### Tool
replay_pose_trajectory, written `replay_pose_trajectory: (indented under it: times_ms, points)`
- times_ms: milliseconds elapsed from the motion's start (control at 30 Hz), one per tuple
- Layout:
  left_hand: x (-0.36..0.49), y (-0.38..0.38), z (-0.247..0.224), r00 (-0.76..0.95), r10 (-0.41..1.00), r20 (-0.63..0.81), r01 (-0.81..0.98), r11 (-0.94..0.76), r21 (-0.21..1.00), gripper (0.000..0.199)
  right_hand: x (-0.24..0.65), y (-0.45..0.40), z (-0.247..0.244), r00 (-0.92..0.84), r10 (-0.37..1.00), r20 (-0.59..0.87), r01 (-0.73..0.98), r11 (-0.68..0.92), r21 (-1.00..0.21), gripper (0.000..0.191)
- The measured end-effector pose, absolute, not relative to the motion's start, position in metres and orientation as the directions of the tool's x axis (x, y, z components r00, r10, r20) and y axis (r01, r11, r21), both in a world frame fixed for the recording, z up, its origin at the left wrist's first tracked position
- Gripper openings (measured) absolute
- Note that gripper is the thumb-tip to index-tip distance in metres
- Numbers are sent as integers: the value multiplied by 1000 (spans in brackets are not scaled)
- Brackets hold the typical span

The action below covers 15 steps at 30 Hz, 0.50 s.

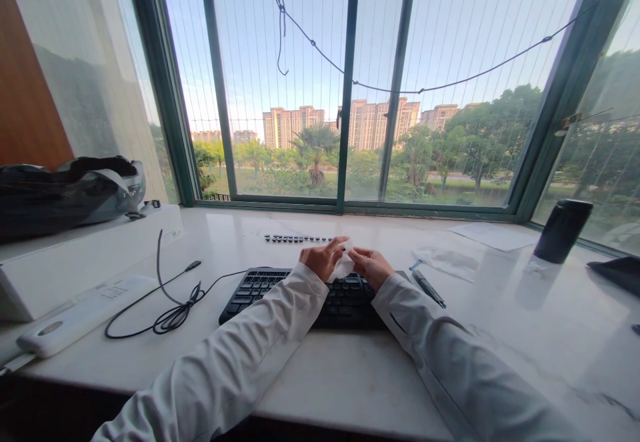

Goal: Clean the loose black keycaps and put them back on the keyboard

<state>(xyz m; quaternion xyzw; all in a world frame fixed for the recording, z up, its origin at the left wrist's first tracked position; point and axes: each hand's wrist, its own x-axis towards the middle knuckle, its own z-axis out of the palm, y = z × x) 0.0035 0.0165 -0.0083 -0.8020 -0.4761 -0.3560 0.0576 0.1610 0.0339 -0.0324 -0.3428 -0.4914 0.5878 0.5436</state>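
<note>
Above the black keyboard, my two hands meet over a crumpled white tissue. My left hand is closed on the tissue's left side, with its index finger raised and reaching right. The fingers of my right hand pinch the tissue from the other side. A tiny dark spot, perhaps a keycap, shows between the fingertips, too small to make out. Behind my hands, small black keycaps lie in rows on the white tabletop. My forearms cover much of the keyboard.
Left of the keyboard lie a coiled black cable and a white power strip. A white box carries a dark bag. To the right are a dark pen-like tool, clear plastic wrapping and a black cylinder.
</note>
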Motion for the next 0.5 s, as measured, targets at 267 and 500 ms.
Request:
replay_pose_trajectory:
  times_ms: [267,500]
  points:
    - [3,15,-7,306,706,639,782,-569,255,38,167,39,-36,-140,981,133,-231,98,-968,36]
    - [4,14,-4,287,711,641,783,-560,271,38,159,27,-29,-186,982,41,-382,-34,-923,22]
